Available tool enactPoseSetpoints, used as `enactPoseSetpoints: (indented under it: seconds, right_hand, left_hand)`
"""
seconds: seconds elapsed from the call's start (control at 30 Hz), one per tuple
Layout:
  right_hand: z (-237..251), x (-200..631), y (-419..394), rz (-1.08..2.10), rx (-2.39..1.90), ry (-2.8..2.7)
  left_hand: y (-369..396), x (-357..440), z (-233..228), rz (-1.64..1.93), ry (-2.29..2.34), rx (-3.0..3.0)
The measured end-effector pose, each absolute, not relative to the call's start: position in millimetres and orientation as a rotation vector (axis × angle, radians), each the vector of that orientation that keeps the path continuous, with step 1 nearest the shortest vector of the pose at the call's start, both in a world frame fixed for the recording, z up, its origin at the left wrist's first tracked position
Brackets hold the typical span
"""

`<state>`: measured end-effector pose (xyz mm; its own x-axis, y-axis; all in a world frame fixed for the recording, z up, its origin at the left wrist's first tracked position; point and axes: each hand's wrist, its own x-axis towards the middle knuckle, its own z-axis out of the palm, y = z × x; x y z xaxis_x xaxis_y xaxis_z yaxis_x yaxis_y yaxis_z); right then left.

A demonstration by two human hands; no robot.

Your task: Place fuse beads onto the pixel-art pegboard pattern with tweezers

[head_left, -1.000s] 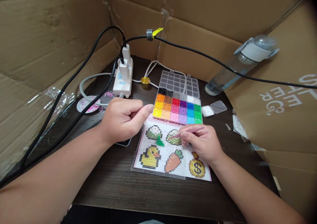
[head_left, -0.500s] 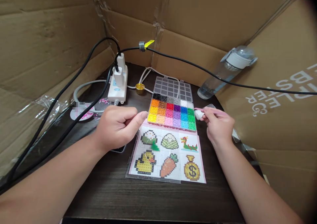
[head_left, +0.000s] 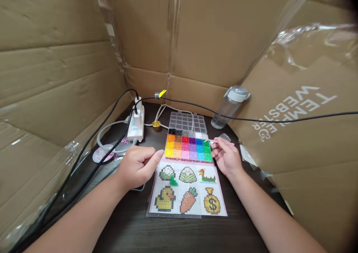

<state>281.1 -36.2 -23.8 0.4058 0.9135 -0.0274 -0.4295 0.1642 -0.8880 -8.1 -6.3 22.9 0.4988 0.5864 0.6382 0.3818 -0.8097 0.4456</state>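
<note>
Pink tweezers [head_left: 220, 141] pinched in right hand [head_left: 227, 159] near bead tray [head_left: 188, 148]; thin, light, probably slippery, grip mid-shank. Left hand [head_left: 139, 167] loosely fisted, empty.

Even, soft daylight-toned lighting under wide-angle distortion.
Glare streaks the plastic wrap [head_left: 313, 40] on the cardboard walls [head_left: 56, 78]; the dark table [head_left: 131, 223] shows only faint shadows. Edges bow outward, the upper right corner vignettes black, and the forearms at the bottom appear slightly soft.

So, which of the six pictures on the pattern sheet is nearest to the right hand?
The dragon picture, top row, right end. It lies just beside the right hand; the money bag is lower, and the others lie further left.
</note>
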Motion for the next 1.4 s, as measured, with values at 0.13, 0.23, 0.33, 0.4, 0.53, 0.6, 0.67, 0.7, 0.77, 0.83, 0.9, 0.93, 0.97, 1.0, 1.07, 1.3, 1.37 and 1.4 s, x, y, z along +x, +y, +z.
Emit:
enactPoseSetpoints:
  seconds: [0.13, 0.23, 0.33, 0.4, 0.53, 0.6, 0.67, 0.7, 0.77, 0.83, 0.9, 0.93, 0.97, 1.0, 1.07, 1.3, 1.37, 1.4]
  right_hand:
    - [-18, 266, -43, 1.108, -0.936, -0.671]
    - [-15, 255, -49, 1.154, -0.927, -0.733]
    - [-17, 249, -52, 1.182, -0.926, -0.785]
    - [-20, 248, -52, 1.185, -0.926, -0.817]
    - [-27, 248, -52, 1.178, -0.949, -0.907]
    - [-29, 247, -55, 1.193, -0.981, -0.970]
    - [-29, 245, -60, 1.197, -1.030, -1.060]
    - [-28, 244, -63, 1.190, -1.053, -1.102]
    - [-27, 244, -67, 1.165, -1.080, -1.159]
    - [-27, 244, -68, 1.150, -1.082, -1.170]
    - [-27, 246, -68, 1.142, -1.094, -1.180]
    - [-27, 246, -68, 1.136, -1.108, -1.192]
    - [-27, 247, -68, 1.125, -1.126, -1.210]
    - [-27, 248, -69, 1.112, -1.143, -1.232]
    - [-26, 248, -72, 1.076, -1.162, -1.287]
    - [-21, 245, -83, 0.956, -1.165, -1.513]
    - [-21, 244, -83, 0.956, -1.155, -1.540]
    - [-22, 244, -84, 0.967, -1.144, -1.548]
  left_hand:
    - [-13, -5, 23, 1.175, 0.620, 2.556]
    - [-17, -1, 20, 1.172, 0.550, 2.574]
    - [-18, 0, 18, 1.214, 0.541, 2.570]
    - [-17, 0, 16, 1.232, 0.549, 2.566]
    - [-15, -1, 14, 1.237, 0.564, 2.558]
    - [-13, -2, 14, 1.228, 0.570, 2.556]
    - [-11, -1, 14, 1.221, 0.579, 2.552]
    - [-10, 0, 13, 1.218, 0.582, 2.551]
    - [-9, 1, 13, 1.207, 0.581, 2.549]
    - [-9, 2, 11, 1.186, 0.580, 2.547]
    - [-9, 4, 10, 1.162, 0.590, 2.544]
    - [-8, 4, 9, 1.149, 0.599, 2.542]
    - [-8, 5, 8, 1.137, 0.608, 2.540]
    - [-7, 5, 8, 1.127, 0.615, 2.537]
    - [-7, 5, 7, 1.111, 0.624, 2.529]
    - [-6, 5, 7, 1.053, 0.716, 2.502]
    - [-6, 5, 6, 1.030, 0.748, 2.493]
    - [-6, 4, 6, 1.021, 0.765, 2.490]
